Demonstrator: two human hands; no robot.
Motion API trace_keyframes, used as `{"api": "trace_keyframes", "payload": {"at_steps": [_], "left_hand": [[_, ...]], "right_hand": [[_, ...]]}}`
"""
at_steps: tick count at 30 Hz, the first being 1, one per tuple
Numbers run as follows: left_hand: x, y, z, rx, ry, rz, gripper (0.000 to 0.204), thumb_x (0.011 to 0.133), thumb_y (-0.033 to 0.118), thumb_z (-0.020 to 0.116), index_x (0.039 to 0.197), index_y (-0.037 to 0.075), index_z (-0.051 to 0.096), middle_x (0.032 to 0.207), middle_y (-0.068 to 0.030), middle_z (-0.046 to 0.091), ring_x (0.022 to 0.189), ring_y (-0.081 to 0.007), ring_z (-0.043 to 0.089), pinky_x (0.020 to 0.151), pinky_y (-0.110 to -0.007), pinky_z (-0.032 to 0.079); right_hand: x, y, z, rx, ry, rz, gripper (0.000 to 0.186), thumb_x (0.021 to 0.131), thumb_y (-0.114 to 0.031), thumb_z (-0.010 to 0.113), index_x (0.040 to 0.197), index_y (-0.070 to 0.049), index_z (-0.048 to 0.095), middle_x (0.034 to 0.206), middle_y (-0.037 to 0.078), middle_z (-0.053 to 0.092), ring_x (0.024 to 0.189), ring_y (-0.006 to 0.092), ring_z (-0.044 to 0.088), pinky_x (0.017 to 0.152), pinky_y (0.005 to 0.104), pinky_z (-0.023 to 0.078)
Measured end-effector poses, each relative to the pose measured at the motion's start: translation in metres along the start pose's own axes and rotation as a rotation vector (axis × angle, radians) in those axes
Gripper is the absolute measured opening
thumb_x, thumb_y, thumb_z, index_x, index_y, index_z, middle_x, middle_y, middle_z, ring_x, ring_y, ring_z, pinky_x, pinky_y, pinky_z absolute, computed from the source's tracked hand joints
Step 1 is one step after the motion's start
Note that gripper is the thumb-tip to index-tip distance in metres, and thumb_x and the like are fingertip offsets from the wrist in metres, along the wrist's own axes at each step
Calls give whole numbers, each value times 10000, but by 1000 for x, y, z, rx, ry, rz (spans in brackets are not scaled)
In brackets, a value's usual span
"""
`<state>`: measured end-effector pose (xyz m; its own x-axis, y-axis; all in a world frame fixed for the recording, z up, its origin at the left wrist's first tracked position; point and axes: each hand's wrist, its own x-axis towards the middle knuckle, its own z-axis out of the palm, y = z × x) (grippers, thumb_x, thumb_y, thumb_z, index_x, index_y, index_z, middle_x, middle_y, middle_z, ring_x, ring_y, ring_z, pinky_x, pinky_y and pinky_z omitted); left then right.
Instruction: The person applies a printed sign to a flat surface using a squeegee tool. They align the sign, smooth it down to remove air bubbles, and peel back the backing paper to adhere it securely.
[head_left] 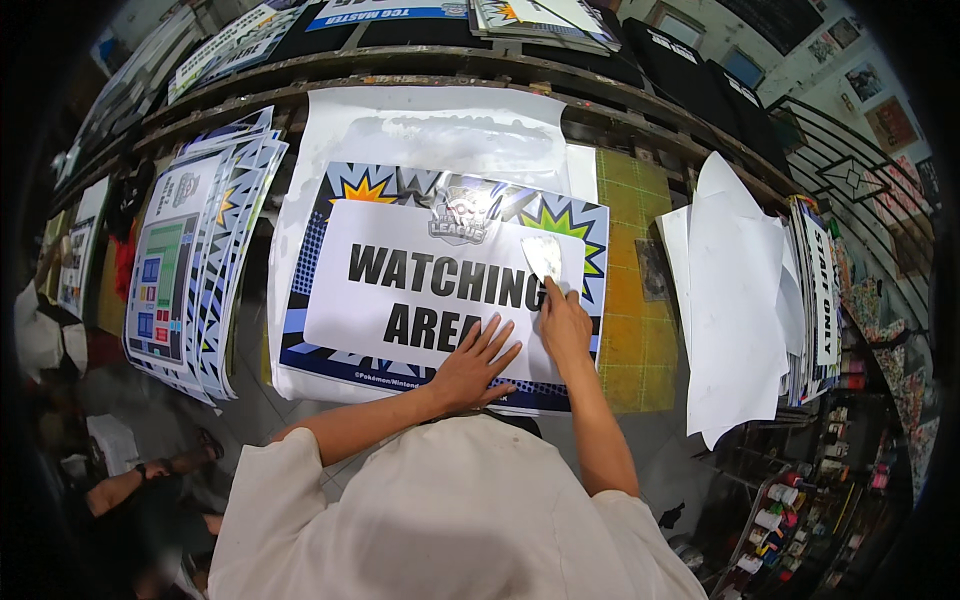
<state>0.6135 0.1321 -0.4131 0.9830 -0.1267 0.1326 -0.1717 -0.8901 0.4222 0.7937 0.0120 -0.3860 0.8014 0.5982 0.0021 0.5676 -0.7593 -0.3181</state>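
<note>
A printed sign lies in front of me, with bold black lettering on a white panel and a blue border with orange and green starbursts. My left hand rests flat on its lower middle, fingers spread. My right hand grips a white flat scraper, whose broad end lies against the sign's upper right, beside the lettering. Light glints off the sign's glossy top edge near the grey emblem. Beneath the sign is a larger white sheet, wrinkled or wet-looking toward the back.
A yellow-green cutting mat shows right of the sign. Stacked printed boards stand at the left; white sheets and more boards are at the right. A dark rail runs behind. Another person's arm shows at lower left.
</note>
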Motion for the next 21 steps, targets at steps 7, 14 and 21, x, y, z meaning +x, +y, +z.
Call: {"api": "trace_keyframes", "payload": {"at_steps": [7, 14, 21], "left_hand": [[2, 2, -4, 45, -20, 10, 755, 992, 575, 505, 1520, 43, 418, 1628, -253, 254, 1535, -449, 146, 1224, -586, 174], [0, 0, -2, 20, -3, -3, 753, 992, 572, 508, 1530, 56, 404, 1637, -242, 243, 1536, -443, 152, 1227, -574, 177], [-2, -1, 2, -90, 81, -46, 708, 988, 493, 568, 1500, 23, 437, 1615, -243, 296, 1528, -442, 186, 1229, -562, 186]], "right_hand": [[91, -17, 12, 1, 3, 13, 385, 981, -181, 493, 1344, -99, 592, 1062, 335, 637, 898, 472, 688, 792, 522, 557], [61, -14, -5, 60, 61, 39, 370, 1015, -249, 505, 1366, -163, 586, 1104, 271, 638, 908, 456, 681, 802, 531, 542], [-118, 44, -42, 118, -43, -92, 359, 986, -187, 619, 1344, -196, 642, 997, 159, 611, 808, 371, 661, 718, 465, 541]]}}
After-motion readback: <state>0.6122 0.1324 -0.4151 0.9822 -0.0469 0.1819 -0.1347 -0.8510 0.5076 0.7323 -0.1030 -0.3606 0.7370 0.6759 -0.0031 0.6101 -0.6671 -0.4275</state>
